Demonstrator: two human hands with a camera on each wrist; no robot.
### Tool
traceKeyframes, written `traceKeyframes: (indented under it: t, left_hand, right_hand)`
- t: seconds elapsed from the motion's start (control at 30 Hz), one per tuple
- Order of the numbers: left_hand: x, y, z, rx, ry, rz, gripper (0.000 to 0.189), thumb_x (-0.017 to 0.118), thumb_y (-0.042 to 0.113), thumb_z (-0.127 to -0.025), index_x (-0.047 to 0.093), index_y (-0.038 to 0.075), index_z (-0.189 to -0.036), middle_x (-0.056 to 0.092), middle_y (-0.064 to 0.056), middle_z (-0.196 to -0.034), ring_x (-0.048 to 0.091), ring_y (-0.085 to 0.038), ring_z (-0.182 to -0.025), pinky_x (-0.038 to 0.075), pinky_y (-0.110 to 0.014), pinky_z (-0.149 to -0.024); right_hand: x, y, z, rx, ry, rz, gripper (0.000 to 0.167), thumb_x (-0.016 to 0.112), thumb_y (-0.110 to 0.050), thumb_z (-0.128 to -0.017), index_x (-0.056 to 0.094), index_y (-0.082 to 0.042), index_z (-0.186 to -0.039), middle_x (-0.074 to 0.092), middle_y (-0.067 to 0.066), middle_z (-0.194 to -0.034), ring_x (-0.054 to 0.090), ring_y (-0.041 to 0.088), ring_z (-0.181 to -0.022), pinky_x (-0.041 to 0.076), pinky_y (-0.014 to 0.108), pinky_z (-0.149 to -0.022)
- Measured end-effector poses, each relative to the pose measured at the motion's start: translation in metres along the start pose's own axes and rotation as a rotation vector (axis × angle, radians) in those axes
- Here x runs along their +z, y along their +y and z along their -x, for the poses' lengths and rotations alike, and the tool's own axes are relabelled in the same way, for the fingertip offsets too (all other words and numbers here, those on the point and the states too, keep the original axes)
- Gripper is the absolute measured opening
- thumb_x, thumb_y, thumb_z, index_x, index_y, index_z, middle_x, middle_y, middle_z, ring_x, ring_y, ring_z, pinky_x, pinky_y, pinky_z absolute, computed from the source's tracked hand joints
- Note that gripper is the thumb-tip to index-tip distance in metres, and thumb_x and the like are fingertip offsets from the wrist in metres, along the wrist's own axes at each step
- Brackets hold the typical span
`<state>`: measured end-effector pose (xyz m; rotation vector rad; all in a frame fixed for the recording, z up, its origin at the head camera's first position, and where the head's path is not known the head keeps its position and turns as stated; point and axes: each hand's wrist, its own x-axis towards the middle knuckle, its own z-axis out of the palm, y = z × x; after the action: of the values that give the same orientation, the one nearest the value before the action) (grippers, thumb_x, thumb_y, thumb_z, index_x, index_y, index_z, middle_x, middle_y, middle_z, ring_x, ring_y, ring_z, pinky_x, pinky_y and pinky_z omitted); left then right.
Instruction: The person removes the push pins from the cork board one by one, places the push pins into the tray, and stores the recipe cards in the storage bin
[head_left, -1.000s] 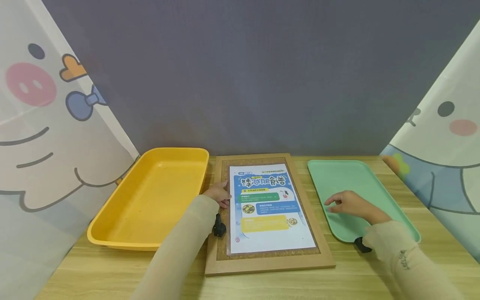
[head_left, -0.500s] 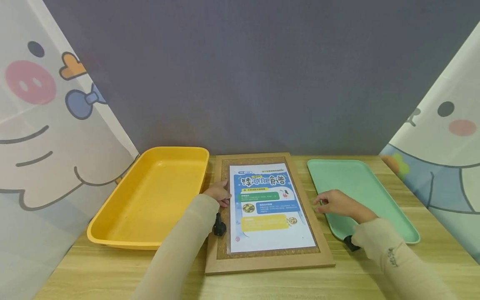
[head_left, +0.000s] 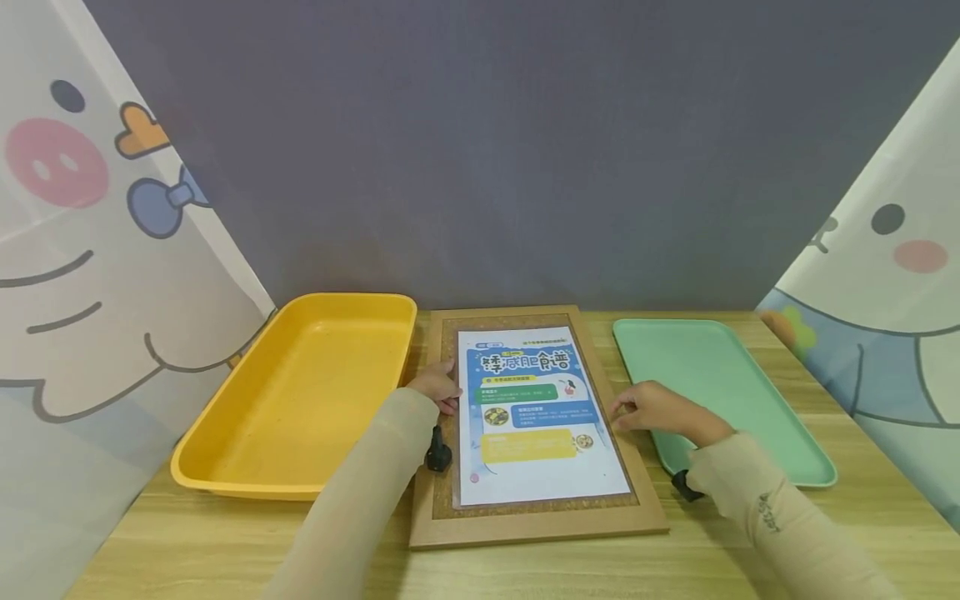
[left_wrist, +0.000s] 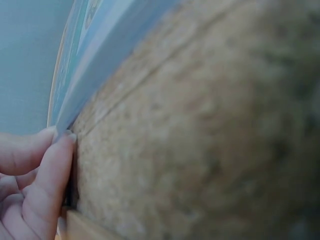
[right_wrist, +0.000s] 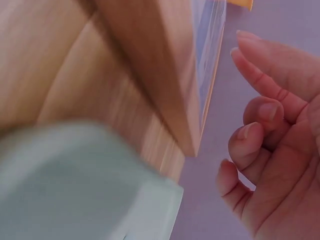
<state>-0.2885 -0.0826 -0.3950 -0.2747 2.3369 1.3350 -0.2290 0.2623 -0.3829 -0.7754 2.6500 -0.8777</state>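
A printed paper sheet (head_left: 540, 482) with blue, green and yellow text blocks lies on a cork board (head_left: 537, 528) with a wooden frame. At its left edge is my left hand (head_left: 435, 387); the left wrist view shows thumb and forefinger pinching the edge of the sheet (left_wrist: 107, 55), which is lifted a little off the cork (left_wrist: 165, 145). My right hand (head_left: 669, 413) hovers by the board's right side, fingertips over the frame. In the right wrist view this hand (right_wrist: 280, 130) holds nothing, its thumb and forefinger stretched out and the other fingers loosely bent.
To the left of the board stands a deep yellow tray (head_left: 300, 417). A flat mint-green tray (head_left: 720, 367) lies on the right, partly behind the right forearm. All rest on a wooden table (head_left: 525, 575) with a grey wall (head_left: 480, 150) behind.
My right hand has moved left, from above the green tray to the right side of the board. The left hand stays at the sheet's left edge.
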Motion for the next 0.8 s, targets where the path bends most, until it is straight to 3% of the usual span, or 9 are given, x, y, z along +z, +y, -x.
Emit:
traceKeyframes:
  t: [0.27, 0.57, 0.8]
  left_hand:
    - [-0.002, 0.0, 0.001, 0.009, -0.016, 0.002, 0.073, 0.06, -0.001, -0.092, 0.022, 0.01, -0.153, 0.057, -0.017, -0.102, 0.057, -0.022, -0.07, 0.055, -0.026, -0.061]
    - [-0.002, -0.002, 0.001, 0.011, -0.011, 0.02, 0.073, 0.06, -0.002, -0.091, 0.023, 0.01, -0.153, 0.056, -0.017, -0.108, 0.057, -0.023, -0.071, 0.055, -0.027, -0.06]
    - [-0.003, -0.001, 0.001, 0.009, -0.016, 0.007, 0.073, 0.061, -0.001, -0.091, 0.024, 0.011, -0.153, 0.056, -0.017, -0.102, 0.058, -0.024, -0.072, 0.055, -0.026, -0.061]
  right_hand:
    - [0.006, -0.016, -0.011, -0.024, -0.041, 0.019, 0.007, 0.068, -0.006, -0.085, 0.07, -0.001, -0.089, 0.044, -0.009, -0.061, 0.037, 0.004, -0.054, 0.033, 0.02, -0.05]
    - [0.005, -0.03, -0.02, -0.038, -0.032, 0.074, 0.004, 0.069, -0.004, -0.084, 0.071, -0.002, -0.087, 0.042, -0.006, -0.061, 0.035, 0.005, -0.054, 0.032, 0.021, -0.049]
    - [0.011, -0.04, -0.026, -0.037, -0.066, 0.12, 0.004, 0.07, -0.008, -0.085, 0.071, -0.005, -0.088, 0.041, -0.007, -0.06, 0.034, 0.005, -0.054, 0.032, 0.021, -0.051]
